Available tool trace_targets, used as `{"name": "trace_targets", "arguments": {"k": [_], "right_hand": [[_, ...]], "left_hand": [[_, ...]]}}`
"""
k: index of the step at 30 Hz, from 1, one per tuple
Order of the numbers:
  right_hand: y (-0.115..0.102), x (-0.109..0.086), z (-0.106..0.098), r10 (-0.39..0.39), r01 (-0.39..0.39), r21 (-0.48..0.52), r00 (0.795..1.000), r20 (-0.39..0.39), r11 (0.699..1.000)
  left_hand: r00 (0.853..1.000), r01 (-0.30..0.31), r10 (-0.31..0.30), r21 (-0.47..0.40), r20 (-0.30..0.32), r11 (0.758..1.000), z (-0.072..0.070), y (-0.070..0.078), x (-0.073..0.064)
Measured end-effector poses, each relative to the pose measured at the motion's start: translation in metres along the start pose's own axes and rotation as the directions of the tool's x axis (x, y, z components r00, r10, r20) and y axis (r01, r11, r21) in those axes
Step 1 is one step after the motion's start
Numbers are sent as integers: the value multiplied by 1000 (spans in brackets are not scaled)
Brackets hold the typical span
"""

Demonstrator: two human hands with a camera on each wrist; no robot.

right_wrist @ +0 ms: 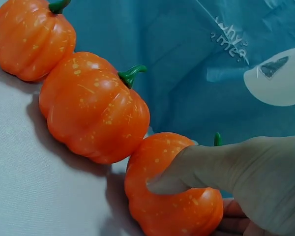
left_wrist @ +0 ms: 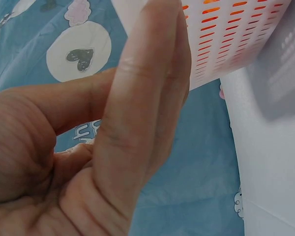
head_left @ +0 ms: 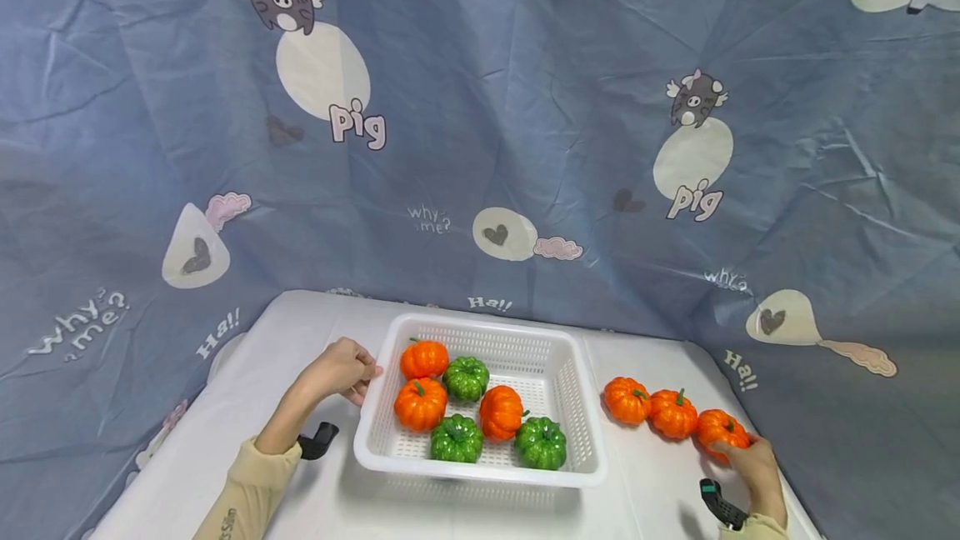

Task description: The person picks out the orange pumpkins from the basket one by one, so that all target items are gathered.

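Note:
A white perforated plastic basket stands on the white-covered table. Inside are three orange toy pumpkins and three green ones. My left hand is at the basket's left rim and pinches it; in the left wrist view its fingers overlap the slotted basket wall. To the right of the basket, three more orange pumpkins lie in a slanting row. My right hand holds the nearest, rightmost pumpkin, thumb on its front and other fingers behind it. The middle pumpkin sits right against it.
A blue cloth with cartoon prints hangs behind the table and along its sides. The white tabletop shows between the basket and the pumpkin row. Dark camera mounts sit on both wrists.

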State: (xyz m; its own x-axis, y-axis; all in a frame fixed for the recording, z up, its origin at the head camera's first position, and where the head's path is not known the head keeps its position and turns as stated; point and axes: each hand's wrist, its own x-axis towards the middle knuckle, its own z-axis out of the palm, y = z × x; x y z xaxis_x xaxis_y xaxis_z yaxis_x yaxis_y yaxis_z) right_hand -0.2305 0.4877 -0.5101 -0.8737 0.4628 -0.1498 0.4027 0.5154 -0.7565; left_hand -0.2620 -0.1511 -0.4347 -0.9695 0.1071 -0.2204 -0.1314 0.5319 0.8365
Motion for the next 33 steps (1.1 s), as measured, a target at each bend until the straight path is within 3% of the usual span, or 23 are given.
{"name": "trace_targets", "arguments": {"k": [5,10,14,18,21,26,33], "right_hand": [[-7,-2,-2,26,-27,33,999,34,999],[-28,-9,-9,41,-42,68,999,24,997],[-51,-16,-14,-15,12,65,999,39,998],[-79,-26,-12,-117,115,21,985,125,993],[-101,-36,-3,-234,234,23,952,196,972],[-131,-52,20,-418,403,111,869,266,908],[-155,-65,52,-540,516,165,779,319,841]], "left_hand": [[1000,1,-1,14,-1,1000,0,1,-1],[1000,2,-2,11,5,1000,0,3,-2],[1000,5,-5,6,5,1000,-1,4,-3],[1000,1,-1,7,5,1000,-1,4,-3],[1000,-1,1,9,1,1000,-1,3,-3],[1000,-6,6,4,-2,1000,-1,2,-3],[1000,-13,13,1,-3,1000,-1,2,-3]]}}
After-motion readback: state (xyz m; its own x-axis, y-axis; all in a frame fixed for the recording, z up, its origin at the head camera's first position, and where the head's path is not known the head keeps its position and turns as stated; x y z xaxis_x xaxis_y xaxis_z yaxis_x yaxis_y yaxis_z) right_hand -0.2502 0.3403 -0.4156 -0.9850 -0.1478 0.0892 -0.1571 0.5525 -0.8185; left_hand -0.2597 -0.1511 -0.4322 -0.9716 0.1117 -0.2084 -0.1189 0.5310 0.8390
